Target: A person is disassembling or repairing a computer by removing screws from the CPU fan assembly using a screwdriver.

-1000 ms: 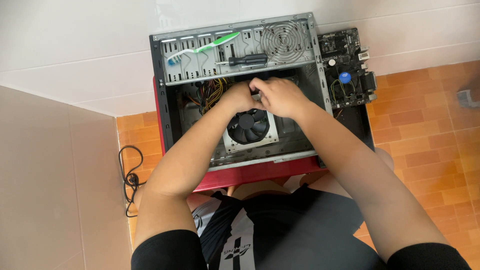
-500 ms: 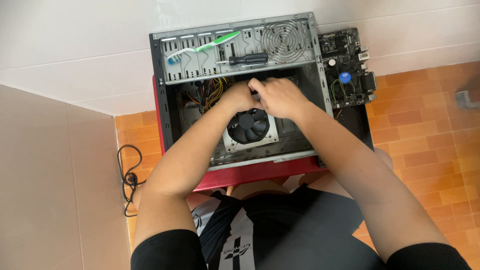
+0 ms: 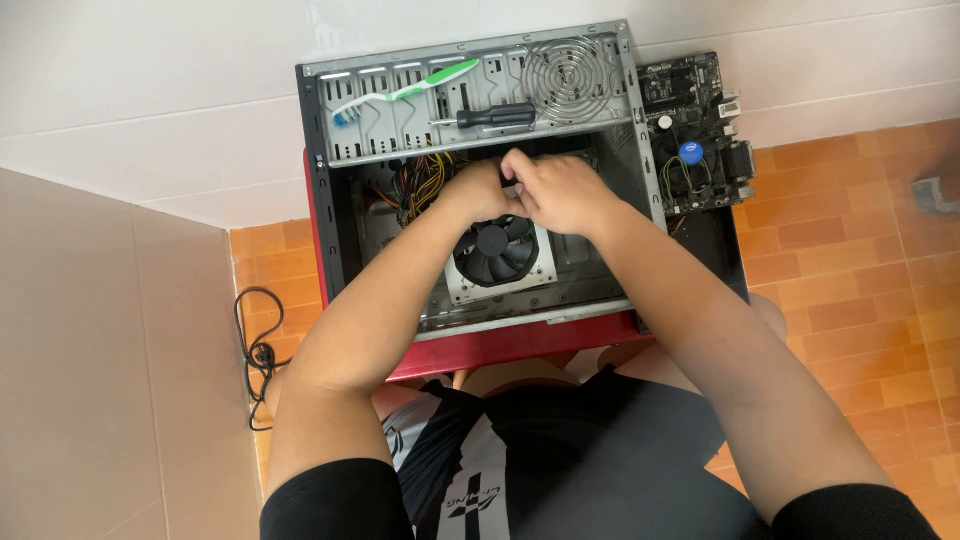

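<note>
Hands meet inside the open computer case [image 3: 330, 230], just beyond the black cooling fan [image 3: 496, 250]; the left hand [image 3: 478, 190] and right hand [image 3: 560, 192] press together with fingers curled, though what they grip cannot be told. On the case's far panel lie a green toothbrush [image 3: 405, 92] and a black screwdriver [image 3: 490, 117]; a motherboard [image 3: 695, 130] sits at right, a black cable [image 3: 252, 350] at left.
</note>
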